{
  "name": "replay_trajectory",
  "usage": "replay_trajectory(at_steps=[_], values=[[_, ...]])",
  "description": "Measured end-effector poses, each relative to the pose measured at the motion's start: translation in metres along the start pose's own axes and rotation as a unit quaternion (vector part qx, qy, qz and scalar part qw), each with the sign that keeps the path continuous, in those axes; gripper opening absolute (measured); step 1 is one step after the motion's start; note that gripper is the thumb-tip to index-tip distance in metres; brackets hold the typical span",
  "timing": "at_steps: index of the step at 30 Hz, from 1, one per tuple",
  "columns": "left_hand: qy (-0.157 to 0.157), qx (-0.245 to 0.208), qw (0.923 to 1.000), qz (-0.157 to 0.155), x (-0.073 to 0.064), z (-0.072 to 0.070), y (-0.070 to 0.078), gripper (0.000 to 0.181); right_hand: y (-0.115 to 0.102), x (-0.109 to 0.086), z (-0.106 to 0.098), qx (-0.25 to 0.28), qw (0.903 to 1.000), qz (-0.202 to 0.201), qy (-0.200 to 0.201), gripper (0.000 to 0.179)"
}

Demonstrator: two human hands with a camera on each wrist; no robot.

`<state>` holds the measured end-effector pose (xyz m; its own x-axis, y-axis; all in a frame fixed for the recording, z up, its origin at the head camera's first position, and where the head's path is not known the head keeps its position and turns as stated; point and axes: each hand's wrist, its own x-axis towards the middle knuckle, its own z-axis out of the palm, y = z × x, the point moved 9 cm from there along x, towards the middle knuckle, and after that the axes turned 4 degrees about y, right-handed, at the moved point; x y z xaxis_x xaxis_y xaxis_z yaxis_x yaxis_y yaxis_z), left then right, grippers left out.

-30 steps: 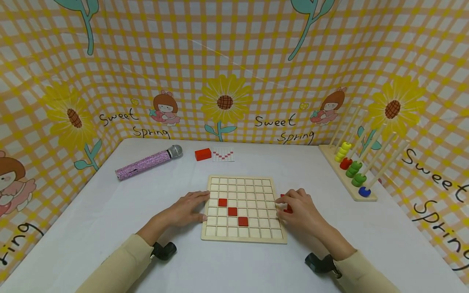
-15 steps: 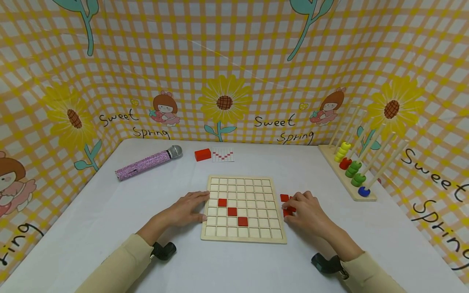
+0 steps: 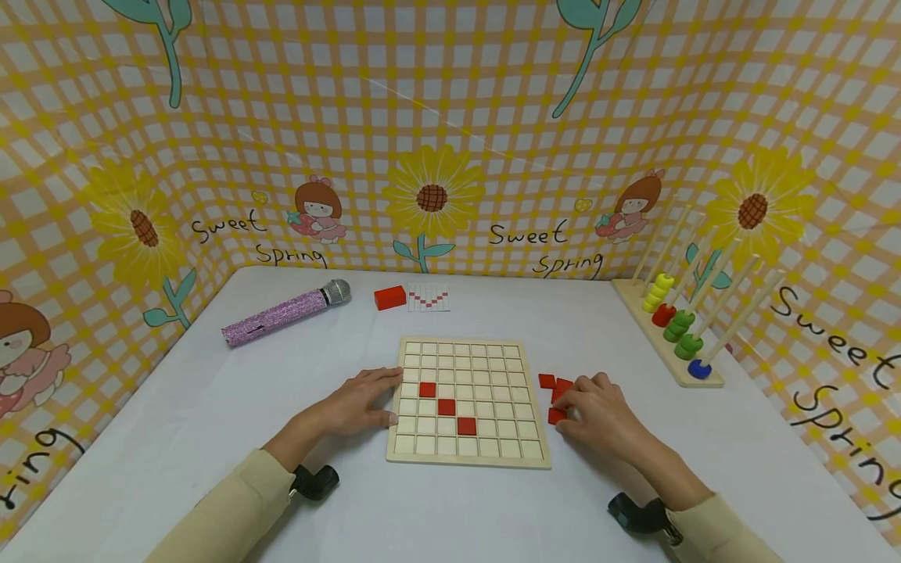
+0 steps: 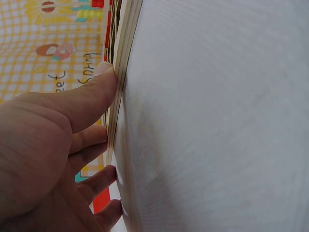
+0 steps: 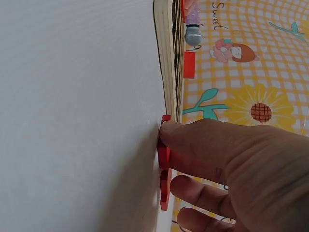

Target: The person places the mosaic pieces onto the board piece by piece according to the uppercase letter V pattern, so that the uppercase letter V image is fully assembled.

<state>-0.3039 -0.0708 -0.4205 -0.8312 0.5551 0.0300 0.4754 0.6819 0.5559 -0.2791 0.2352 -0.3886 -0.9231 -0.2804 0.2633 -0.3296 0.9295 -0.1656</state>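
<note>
A square wooden grid board (image 3: 468, 463) lies on the white table, with three red tiles (image 3: 446, 407) set diagonally in its cells. My left hand (image 3: 355, 403) rests at the board's left edge; in the left wrist view its thumb (image 4: 99, 94) and fingertips touch that edge. To the right of the board, my right hand (image 3: 598, 413) is at a small group of loose red square tiles (image 3: 547, 381). Its thumb and index finger pinch the nearest red tile (image 3: 556, 416), close to the tabletop. The hand partly covers the other tiles.
Behind the board are a red block (image 3: 390, 298) and a small pattern card (image 3: 429, 299) with red squares in a V. A glittery pink microphone (image 3: 281, 314) lies at the back left. A wooden bead rack (image 3: 693, 377) with upright pegs stands at the right.
My right hand has moved right, away from the board's edge, and more of the loose red tiles shows. The nearest tile has shifted slightly right. My left hand and the board stay put.
</note>
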Motion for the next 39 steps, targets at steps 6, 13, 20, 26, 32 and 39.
replay_trajectory(at_steps=[6, 13, 20, 26, 32, 39], values=[[0.0, 0.002, 1.0, -0.005, 0.001, 0.0, -0.001, 0.067, 0.008, -0.004, -0.001, 0.0, 0.9999, 0.01, 0.0, 0.019], [0.001, 0.0, 1.0, 0.002, 0.0, 0.0, -0.001, 0.067, 0.01, -0.005, -0.001, -0.002, 1.0, 0.005, 0.004, 0.019], [0.002, -0.001, 1.0, 0.006, 0.0, 0.0, -0.001, 0.066, 0.01, -0.004, -0.001, 0.0, 1.0, 0.006, 0.003, 0.019], [0.002, -0.001, 1.0, 0.002, 0.0, 0.001, -0.002, 0.066, 0.005, -0.004, -0.005, 0.013, 0.9999, -0.005, 0.007, 0.021], [0.001, 0.001, 1.0, -0.001, 0.0, 0.001, -0.002, 0.066, -0.006, -0.001, -0.009, 0.027, 0.9993, -0.018, 0.02, 0.019], [-0.001, -0.004, 0.9999, -0.013, 0.001, 0.003, -0.003, 0.068, -0.025, 0.006, -0.01, 0.038, 0.9977, -0.038, 0.04, 0.017]])
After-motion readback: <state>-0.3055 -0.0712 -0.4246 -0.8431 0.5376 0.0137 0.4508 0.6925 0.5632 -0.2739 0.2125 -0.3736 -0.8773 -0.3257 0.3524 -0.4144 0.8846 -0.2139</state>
